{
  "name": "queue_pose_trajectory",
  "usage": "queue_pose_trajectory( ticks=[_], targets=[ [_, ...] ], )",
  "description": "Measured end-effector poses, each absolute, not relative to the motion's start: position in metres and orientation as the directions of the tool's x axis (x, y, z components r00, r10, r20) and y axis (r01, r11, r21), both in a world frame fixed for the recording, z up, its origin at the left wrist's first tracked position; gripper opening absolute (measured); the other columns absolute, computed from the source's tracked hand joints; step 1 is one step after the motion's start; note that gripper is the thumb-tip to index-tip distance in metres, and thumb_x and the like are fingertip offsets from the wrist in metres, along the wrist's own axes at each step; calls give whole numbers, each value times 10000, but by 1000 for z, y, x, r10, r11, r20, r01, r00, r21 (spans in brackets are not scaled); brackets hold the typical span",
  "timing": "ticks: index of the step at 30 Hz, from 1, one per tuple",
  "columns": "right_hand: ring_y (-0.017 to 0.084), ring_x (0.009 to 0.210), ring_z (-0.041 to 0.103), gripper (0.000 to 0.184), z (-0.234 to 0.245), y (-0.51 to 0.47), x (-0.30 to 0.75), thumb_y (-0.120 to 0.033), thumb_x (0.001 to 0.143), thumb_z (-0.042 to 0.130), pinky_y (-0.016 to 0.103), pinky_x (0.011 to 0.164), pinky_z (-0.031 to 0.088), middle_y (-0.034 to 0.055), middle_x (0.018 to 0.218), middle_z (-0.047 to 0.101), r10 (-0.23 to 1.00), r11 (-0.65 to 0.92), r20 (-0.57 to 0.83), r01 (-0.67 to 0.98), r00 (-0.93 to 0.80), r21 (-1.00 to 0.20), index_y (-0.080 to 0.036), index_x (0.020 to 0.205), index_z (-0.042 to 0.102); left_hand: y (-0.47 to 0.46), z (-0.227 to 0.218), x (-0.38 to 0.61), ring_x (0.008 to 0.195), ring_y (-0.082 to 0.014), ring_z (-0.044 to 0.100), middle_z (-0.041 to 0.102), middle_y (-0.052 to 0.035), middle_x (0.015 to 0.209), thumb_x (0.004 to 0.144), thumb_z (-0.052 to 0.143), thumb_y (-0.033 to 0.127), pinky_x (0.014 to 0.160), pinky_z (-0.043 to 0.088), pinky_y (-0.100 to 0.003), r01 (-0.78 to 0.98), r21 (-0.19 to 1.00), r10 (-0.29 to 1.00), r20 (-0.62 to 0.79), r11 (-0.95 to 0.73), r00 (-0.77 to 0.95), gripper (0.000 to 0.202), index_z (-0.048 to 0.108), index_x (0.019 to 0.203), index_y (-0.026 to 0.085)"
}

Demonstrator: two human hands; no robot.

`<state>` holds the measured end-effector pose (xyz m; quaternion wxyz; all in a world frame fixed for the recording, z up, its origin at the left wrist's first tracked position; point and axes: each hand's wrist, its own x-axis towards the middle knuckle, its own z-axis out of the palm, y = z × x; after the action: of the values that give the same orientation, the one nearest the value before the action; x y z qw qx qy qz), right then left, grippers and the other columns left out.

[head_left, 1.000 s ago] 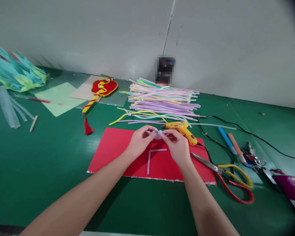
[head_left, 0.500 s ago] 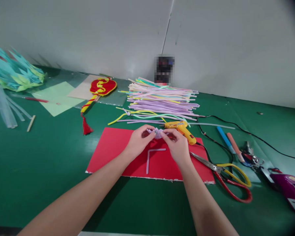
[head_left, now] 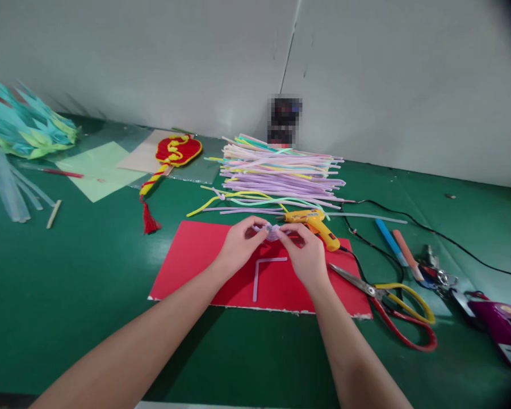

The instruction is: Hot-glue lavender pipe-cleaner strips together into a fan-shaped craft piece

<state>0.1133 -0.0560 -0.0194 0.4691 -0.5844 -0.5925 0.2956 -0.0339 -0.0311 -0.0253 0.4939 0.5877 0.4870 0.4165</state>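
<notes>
Between my fingertips is a small bundle of lilac pipe cleaners (head_left: 273, 232), held above the red board (head_left: 187, 267). My left hand (head_left: 243, 245) pinches its left side, and my right hand (head_left: 305, 254) pinches its right side. Fingers hide much of the bundle, so its exact shape is unclear. Below the hands, an L-shaped lilac pipe cleaner (head_left: 256, 278) lies flat on the board. A yellow glue gun (head_left: 319, 226) rests just behind my right hand, and scissors (head_left: 372, 291) with yellow and red handles lie to its right.
Behind the board lies a pile of pastel pipe cleaners (head_left: 281, 176). A red-and-yellow fan with a tassel (head_left: 179, 150) sits left, near glue sticks (head_left: 11, 187) and a teal plant-like craft (head_left: 25, 122). Markers (head_left: 392, 241), keys (head_left: 443, 277) and a purple tool (head_left: 498, 324) are at right.
My right hand has shifted very slightly left, toward my left hand. Both hands keep their pinch on the lilac bundle; everything else stays in place.
</notes>
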Motion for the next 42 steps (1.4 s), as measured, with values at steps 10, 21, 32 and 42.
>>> queue_pose_trajectory(
  ticks=[10, 21, 32, 42],
  targets=[
    [165, 765, 588, 127, -17, -58, 112, -305, 810, 525, 306, 737, 473, 21, 809, 632, 942, 260, 330, 487, 63, -834, -221, 807, 620, -31, -25, -33, 697, -123, 596, 610, 2, 779, 761, 561, 298, 662, 499, -241, 127, 991, 982, 5, -30, 187, 139, 586, 833, 182],
    [162, 778, 589, 130, -18, -57, 113, -307, 805, 534, 298, 754, 465, 19, 816, 636, 946, 247, 317, 474, 73, -845, -216, 803, 625, -31, -24, -33, 696, -124, 604, 612, 3, 772, 757, 566, 291, 653, 510, -240, 96, 995, 983, -7, -11, 185, 134, 589, 830, 181],
    [160, 721, 601, 170, -25, -52, 117, -357, 737, 607, 283, 682, 478, 20, 796, 659, 982, 75, 124, 309, 141, -948, -201, 794, 642, -33, -17, -31, 639, -137, 613, 625, -12, 751, 781, 519, 348, 629, 508, -257, 14, 998, 981, -62, 60, 185, 205, 587, 839, 163],
    [162, 749, 606, 153, -22, -54, 114, -326, 752, 593, 284, 703, 477, 28, 820, 665, 986, 97, 134, 319, 96, -943, -192, 806, 641, -32, -21, -35, 676, -134, 595, 610, -3, 763, 782, 518, 297, 647, 472, -244, 191, 981, 985, -12, -21, 170, 148, 586, 827, 173]
  ],
)
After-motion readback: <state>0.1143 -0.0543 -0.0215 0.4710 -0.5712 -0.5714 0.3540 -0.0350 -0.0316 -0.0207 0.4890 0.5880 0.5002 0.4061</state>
